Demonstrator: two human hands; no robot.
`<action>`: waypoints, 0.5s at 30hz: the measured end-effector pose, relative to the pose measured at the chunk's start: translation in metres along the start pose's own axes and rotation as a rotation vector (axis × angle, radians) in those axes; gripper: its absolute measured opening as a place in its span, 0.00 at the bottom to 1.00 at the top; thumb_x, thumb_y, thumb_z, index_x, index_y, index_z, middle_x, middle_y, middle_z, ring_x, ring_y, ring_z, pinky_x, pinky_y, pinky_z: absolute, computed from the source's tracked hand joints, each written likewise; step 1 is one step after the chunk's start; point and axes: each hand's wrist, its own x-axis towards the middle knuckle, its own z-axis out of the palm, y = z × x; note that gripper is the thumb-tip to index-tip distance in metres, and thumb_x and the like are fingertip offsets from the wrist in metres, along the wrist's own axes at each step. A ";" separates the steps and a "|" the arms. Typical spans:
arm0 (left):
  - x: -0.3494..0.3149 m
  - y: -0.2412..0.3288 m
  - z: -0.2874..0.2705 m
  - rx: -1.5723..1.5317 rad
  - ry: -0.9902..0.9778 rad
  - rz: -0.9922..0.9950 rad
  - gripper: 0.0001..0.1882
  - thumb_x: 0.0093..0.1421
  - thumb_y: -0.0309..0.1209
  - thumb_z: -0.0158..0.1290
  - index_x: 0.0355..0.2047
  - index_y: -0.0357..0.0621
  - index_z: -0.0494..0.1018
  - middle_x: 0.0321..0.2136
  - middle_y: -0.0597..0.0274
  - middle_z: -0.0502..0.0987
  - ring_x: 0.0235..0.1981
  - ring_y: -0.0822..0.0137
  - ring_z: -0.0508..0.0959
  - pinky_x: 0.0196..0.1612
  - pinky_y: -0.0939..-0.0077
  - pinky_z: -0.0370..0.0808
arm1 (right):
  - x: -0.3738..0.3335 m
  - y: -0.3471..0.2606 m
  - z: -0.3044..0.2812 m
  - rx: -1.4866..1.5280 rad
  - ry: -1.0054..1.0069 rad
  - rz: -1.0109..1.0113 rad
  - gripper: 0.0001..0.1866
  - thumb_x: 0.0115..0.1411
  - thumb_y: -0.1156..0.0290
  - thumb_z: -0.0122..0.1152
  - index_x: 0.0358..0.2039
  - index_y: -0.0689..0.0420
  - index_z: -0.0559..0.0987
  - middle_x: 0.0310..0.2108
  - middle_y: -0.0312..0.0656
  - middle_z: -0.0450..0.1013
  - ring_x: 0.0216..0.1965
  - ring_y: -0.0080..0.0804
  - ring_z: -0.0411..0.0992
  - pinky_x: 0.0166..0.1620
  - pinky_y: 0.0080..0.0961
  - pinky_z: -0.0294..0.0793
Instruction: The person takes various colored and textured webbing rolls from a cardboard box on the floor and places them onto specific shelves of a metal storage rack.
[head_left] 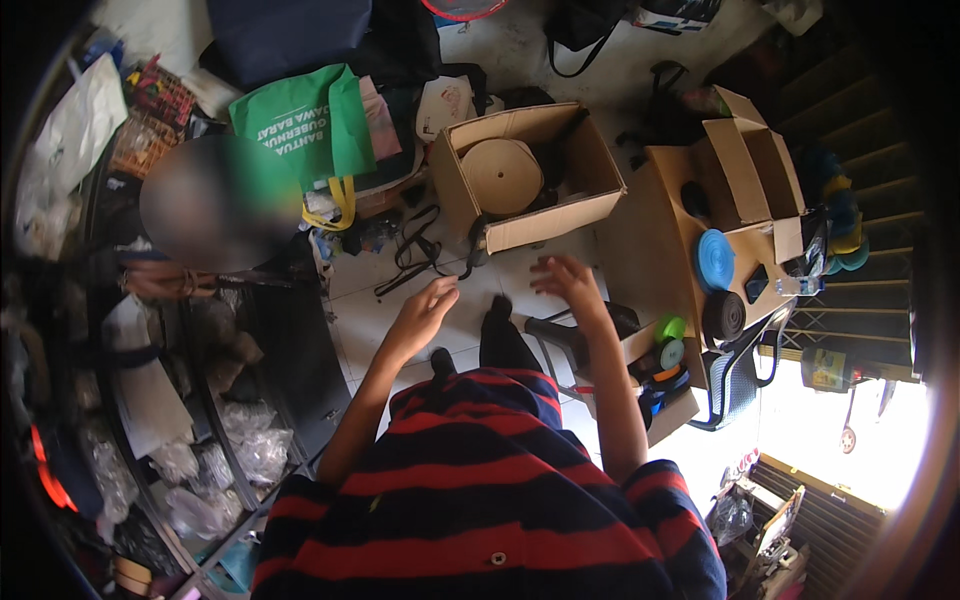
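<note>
My left hand [428,308] is raised over the floor, its fingers loosely bent and pointing toward the box, with nothing visible in them. Just past its fingertips a black strap [474,250] hangs over the near corner of an open cardboard box [555,220]. My right hand [568,281] is held up in front of the same box, fingers bent and apart, holding nothing I can see. Inside the box sits a large beige roll of webbing [502,175], wound flat, with dark strapping beside it. More black strap [412,245] lies in loops on the tiles left of the box.
A wooden table [665,215] at right bears a blue webbing roll [714,260], a black roll [724,315] and an open carton [750,170]. Below stands a box of coloured rolls [672,420]. A green bag [310,125] and a blurred person [220,205] are at left, beside crowded shelving [215,400].
</note>
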 end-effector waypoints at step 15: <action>0.142 0.064 0.007 -0.236 0.321 -0.311 0.24 0.66 0.44 0.41 0.54 0.41 0.65 0.48 0.53 0.73 0.50 0.60 0.73 0.52 0.69 0.64 | 0.358 0.106 -0.102 -0.940 0.251 0.314 0.40 0.45 0.49 0.64 0.52 0.66 0.68 0.47 0.59 0.69 0.49 0.49 0.70 0.54 0.37 0.68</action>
